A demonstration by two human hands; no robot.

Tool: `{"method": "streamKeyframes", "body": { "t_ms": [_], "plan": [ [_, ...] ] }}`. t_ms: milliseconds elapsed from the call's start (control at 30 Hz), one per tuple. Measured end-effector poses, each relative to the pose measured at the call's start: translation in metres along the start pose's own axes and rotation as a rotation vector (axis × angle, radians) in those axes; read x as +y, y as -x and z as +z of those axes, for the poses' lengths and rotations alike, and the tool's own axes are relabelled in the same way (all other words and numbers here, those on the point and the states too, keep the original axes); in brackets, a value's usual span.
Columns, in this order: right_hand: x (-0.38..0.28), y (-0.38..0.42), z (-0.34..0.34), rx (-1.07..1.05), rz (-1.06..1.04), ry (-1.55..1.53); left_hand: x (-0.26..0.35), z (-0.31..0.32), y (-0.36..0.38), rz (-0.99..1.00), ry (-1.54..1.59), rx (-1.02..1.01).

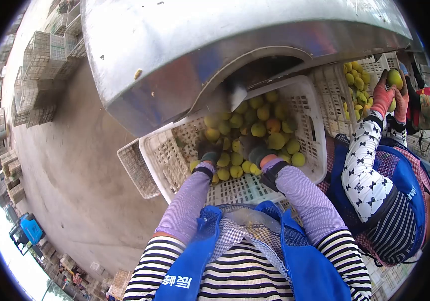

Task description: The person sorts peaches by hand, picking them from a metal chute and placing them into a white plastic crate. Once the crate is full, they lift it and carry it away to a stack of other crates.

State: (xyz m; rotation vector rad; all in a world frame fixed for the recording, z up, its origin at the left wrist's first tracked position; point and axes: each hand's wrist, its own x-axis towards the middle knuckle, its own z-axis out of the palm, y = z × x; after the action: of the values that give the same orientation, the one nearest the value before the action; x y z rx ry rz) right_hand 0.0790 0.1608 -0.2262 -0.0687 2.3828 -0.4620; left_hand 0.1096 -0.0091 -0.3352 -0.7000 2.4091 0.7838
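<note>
A white plastic crate (317,135) in front of me holds many yellow-green peaches (258,129), a few with an orange blush. Both my hands wear dark gloves and reach down into it. My left hand (209,149) is among the peaches near the crate's bare left part. My right hand (253,150) sits further right, with fruit on both sides of it. The fingers of both hands are dark and blurred against the fruit, so their grip does not show. Just beyond the hands, a metal machine (235,55) with an arched opening overhangs the crate's far side.
At my right a co-worker's gloved hands (388,95) hold a peach (394,79) over another crate (331,95) of fruit. A second crate (137,168) stands under the left side of mine. Stacked crates (44,60) line the concrete floor (84,165) at left.
</note>
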Motion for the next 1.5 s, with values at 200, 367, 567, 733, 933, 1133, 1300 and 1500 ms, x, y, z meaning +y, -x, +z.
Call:
{"method": "streamKeyframes", "body": {
  "t_ms": [200, 367, 567, 733, 933, 1133, 1300, 1500],
  "plan": [
    [0.000, -0.052, 0.089, 0.142, 0.086, 0.142, 0.002, 0.007, -0.026, 0.055, -0.080, -0.045],
    [0.008, -0.097, 0.182, 0.449, 0.263, 0.368, -0.040, -0.008, -0.032, 0.077, 0.337, -0.059],
    [-0.035, -0.034, 0.001, -0.292, -0.088, -0.311, -0.020, -0.103, 0.029, -0.229, 1.072, -0.428],
    [-0.022, 0.021, -0.040, -0.247, -0.528, -0.782, 0.023, -0.185, 0.089, 0.108, 1.504, -0.803],
    [-0.066, 0.105, -0.110, -0.074, -0.238, -1.005, 0.039, -0.212, 0.117, 0.216, 1.615, -0.766],
    [-0.101, 0.129, -0.129, 0.448, -0.521, -0.506, 0.071, -0.241, 0.146, 0.319, 1.622, -0.697],
    [-0.115, 0.111, -0.147, 0.586, -0.523, -0.698, 0.096, -0.269, 0.156, 0.395, 1.671, -0.670],
    [-0.115, 0.034, -0.143, 1.165, -0.448, 0.023, 0.078, -0.245, 0.139, 0.438, 1.717, -0.694]
  ]
}}
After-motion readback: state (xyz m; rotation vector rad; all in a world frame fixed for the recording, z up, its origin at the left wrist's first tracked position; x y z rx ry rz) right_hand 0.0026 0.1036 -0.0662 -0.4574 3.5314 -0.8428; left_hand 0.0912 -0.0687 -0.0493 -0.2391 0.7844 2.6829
